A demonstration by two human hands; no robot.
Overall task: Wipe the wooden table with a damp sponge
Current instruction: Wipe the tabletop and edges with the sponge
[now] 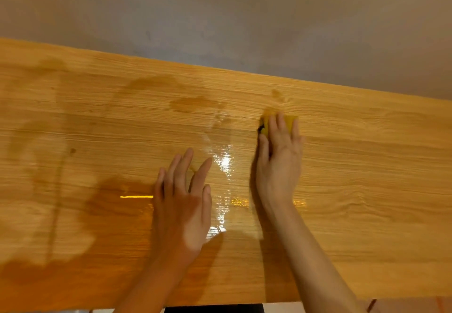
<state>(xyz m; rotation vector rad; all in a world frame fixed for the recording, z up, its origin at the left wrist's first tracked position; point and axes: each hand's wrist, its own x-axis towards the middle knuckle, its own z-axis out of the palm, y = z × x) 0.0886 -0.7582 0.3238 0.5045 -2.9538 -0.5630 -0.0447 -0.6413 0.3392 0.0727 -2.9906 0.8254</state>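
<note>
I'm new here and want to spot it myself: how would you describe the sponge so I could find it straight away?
Start at the long wooden table that runs along the grey wall. Two hands are over it; look at the right hand, farther from the person. Under its fingers sits the sponge, a small yellow block with a dark edge, the only loose thing on the wet, shiny wood.

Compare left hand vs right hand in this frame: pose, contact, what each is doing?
The right hand lies over the yellow sponge, farther out toward the wall side; the left hand holds nothing and sits nearer the table's front edge. The left hand's fingers are straight and spread; the right hand's fingers curl over the sponge. The left hand looks darker, in shadow; the right hand is better lit. Both are palm-down over the wooden table, flanking a wet glossy streak.
</note>
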